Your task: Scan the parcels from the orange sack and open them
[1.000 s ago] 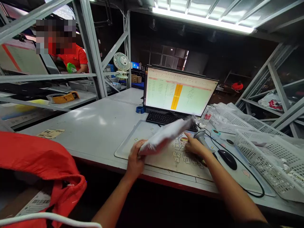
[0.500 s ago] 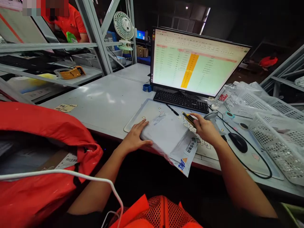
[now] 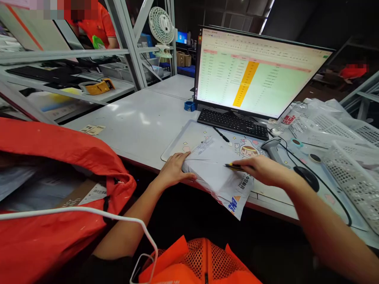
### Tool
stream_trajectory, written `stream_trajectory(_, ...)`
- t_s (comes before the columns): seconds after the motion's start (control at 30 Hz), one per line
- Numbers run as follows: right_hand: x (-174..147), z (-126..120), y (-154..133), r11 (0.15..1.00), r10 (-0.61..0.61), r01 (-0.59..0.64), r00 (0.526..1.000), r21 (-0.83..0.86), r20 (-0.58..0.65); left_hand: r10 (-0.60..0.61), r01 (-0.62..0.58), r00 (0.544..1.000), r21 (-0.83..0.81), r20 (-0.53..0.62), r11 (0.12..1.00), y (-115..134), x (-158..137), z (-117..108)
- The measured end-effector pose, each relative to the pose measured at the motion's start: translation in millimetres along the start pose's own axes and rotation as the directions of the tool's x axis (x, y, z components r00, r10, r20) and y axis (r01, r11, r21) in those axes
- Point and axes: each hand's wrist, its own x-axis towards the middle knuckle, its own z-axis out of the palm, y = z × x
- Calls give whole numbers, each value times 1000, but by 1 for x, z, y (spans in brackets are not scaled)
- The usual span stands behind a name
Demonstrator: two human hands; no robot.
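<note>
A white plastic mailing bag (image 3: 211, 167) with something box-shaped inside lies at the desk's front edge, its printed flap overhanging. My left hand (image 3: 175, 169) grips its left corner, fingers on top and thumb along the near side. In my right hand (image 3: 260, 169) is a yellow and black utility knife (image 3: 234, 167), its tip pointing left at the bag's upper face. Whether the tip touches the plastic is hard to tell. Beyond the bag, a black pen (image 3: 221, 134) rests on the desk mat (image 3: 177, 142), with a barcode scanner (image 3: 271, 149) to the right.
A keyboard (image 3: 232, 123) sits below a lit monitor (image 3: 263, 73). Right of the mat stand white perforated baskets (image 3: 352, 173) and a dark mouse (image 3: 308, 178). At left, a red bag (image 3: 112, 165) holds parcels; a white cable (image 3: 89, 210) crosses in front. A person in orange (image 3: 103, 25) is behind the rack.
My right hand has brought the utility knife from above the mat down and over the bag. My left hand keeps its hold on the corner. The view has shifted slightly.
</note>
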Motion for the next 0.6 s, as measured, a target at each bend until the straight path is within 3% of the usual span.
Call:
stream_trajectory(0.07, -39, 3, 32, 994, 98, -102, 992, -41, -83, 7, -7, 1000, -36, 3, 999, 1, 4, -4)
stream_trajectory(0.13, -65, 15, 55, 973, 205, -220, 962, -71, -180, 40, -45, 996, -59, -75, 997, 8, 13, -8)
stream_trajectory(0.23, -72, 43, 70, 915, 360, -395, 890, -79, -279, 229, -240, 953, -32, -199, 970, 32, 28, -9)
stream_trajectory(0.3, -63, 62, 72, 864, 453, -494, 847, -98, -278, 397, -401, 911, -10, -115, 916, 51, 35, -4)
stream_trajectory(0.37, -50, 74, 70, 832, 501, -540, 829, -123, -249, 474, -474, 880, -6, -4, 880, 67, 36, 3)
stream_trajectory(0.47, -25, 72, 59, 872, 441, -485, 837, -66, -324, 472, -472, 881, 17, 8, 881, 77, 32, 15)
stream_trajectory(0.6, 35, 53, 13, 990, 140, -119, 890, 77, -433, 535, -535, 845, -6, 2, 845, 79, 29, 24)
